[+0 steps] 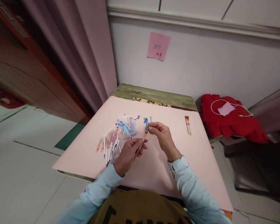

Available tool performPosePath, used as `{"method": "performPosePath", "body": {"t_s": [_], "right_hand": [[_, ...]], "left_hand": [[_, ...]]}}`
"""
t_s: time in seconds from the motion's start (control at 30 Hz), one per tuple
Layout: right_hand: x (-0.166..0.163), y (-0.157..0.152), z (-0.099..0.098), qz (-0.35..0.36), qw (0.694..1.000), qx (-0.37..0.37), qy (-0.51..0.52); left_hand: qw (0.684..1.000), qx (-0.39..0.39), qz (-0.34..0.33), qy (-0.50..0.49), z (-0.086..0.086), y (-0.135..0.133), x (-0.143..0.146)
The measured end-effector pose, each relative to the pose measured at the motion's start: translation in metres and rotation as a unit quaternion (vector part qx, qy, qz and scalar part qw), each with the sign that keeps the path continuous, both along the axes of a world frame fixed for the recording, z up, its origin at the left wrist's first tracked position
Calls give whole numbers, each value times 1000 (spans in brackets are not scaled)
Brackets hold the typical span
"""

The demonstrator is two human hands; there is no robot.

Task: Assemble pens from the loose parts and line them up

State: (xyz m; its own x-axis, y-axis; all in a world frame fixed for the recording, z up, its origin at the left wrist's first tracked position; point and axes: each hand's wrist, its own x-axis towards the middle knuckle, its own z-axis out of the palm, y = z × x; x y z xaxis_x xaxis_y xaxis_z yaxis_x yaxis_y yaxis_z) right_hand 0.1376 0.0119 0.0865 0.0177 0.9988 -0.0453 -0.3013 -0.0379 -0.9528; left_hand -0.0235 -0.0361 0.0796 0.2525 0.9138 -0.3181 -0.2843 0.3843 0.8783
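My left hand (130,153) is closed around the lower end of a slim peach-coloured pen (142,139) held above the pink sheet (88,146). At the pen's upper tip my right hand (160,134) pinches a small brown cap. A heap of pen barrels, white refills and blue caps (118,135) lies just left of my left hand. Several small blue and brown caps (146,121) sit just beyond my right fingers. Two finished pens (188,124) lie side by side at the right of the sheet.
The pink sheet covers a small green wooden table (154,93) pushed against a white wall with a pink sticky note (158,46). A red cloth (231,119) with a white cord lies to the right. A curtain (84,53) hangs at the left over tiled floor.
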Motion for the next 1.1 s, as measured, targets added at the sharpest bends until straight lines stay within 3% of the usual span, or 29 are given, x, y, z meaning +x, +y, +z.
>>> {"method": "performPosePath", "body": {"t_s": [0.37,0.57,0.87,1.1], "right_hand": [[5,-4,9,74,997,3,-17],[0,-11,12,73,997,8,-19],[-13,-49,-18,6,993,12,-114],[-29,-69,-29,-18,983,18,-183]], "left_hand": [[999,-4,-21,-33,5,-3,0],[999,11,-11,-49,7,-4,4],[986,111,109,61,6,6,3],[980,123,126,91,3,6,9]]}}
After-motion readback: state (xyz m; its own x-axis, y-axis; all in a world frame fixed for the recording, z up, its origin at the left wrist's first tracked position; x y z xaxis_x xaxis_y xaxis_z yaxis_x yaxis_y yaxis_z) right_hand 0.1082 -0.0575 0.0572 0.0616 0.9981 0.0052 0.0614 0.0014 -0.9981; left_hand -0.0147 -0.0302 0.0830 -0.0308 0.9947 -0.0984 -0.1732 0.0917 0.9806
